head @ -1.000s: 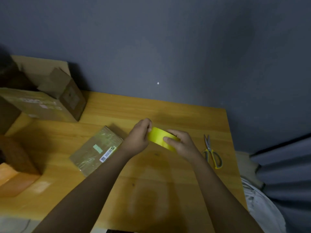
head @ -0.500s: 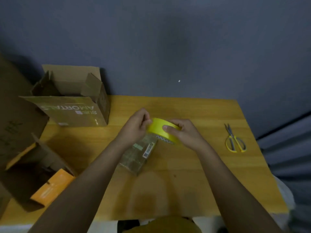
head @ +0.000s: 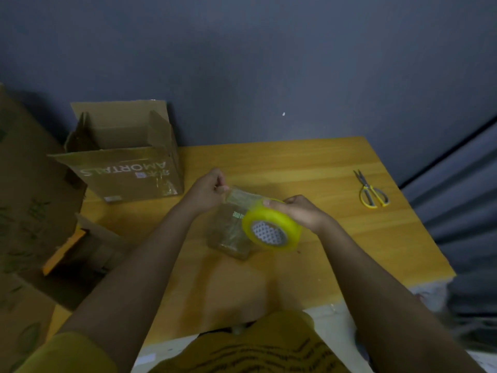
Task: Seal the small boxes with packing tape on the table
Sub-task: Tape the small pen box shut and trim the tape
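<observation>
Nearest, at the middle of the desk (head: 336,238), the right hand (head: 301,212) curls its grip around the yellow tape roll (head: 271,227), held above a small box (head: 231,235) lying flat on the desk. At ten o'clock from the roll, the left hand (head: 205,191) pinches the free end of the clear tape strip (head: 242,196) stretched between them. Farther off, scissors (head: 372,191) lie at two o'clock near the desk's edge, and an open cardboard carton (head: 126,157) stands at ten o'clock.

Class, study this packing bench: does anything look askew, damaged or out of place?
Nothing looks damaged. The small box lies skewed to the table edges under the tape roll, which the right hand grips while the left hand pinches the pulled strip. The open carton reads upside down.
</observation>
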Demonstrator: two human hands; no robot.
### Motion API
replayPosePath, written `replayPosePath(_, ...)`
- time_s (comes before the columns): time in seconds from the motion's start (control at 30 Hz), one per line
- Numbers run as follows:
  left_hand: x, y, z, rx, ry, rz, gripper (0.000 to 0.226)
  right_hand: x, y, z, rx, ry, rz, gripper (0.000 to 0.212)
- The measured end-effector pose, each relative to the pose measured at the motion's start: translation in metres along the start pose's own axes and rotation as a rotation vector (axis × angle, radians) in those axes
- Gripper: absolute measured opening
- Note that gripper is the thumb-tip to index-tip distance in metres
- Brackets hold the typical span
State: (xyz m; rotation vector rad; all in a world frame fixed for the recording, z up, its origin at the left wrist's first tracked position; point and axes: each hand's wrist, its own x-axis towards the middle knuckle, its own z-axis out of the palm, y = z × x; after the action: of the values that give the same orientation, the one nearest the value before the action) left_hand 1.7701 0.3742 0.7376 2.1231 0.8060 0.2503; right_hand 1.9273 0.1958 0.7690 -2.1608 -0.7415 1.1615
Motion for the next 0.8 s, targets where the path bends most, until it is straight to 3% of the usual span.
replayPosePath(0.07, 0.002, -0.017, -0.005, 0.017, -0.090, -0.008, 0.015, -0.005, 0.010, 0.008, 0.126, -0.043, -0.001, 0.040)
replayPosePath(0.13, -0.003, -0.042, -0.008, 0.021, -0.158, -0.020, 0.027, -0.008, 0.016, 0.011, 0.132, -0.022, 0.004, 0.047)
replayPosePath(0.27, -0.016, -0.073, 0.003, -0.047, -0.180, -0.124, 0.027, 0.002, 0.026, 0.013, -0.363, -0.029, 0.112, 0.068)
replayPosePath(0.37, -0.013, -0.081, 0.016, -0.021, -0.169, -0.197, 0.021, 0.015, 0.033, 0.030, -0.589, 0.088, 0.163, 0.080)
replayPosePath(0.8, 0.001, -0.106, 0.031, 0.052, -0.202, -0.222, 0.014, 0.038, 0.054, 0.073, -0.743, 0.140, 0.261, 0.074)
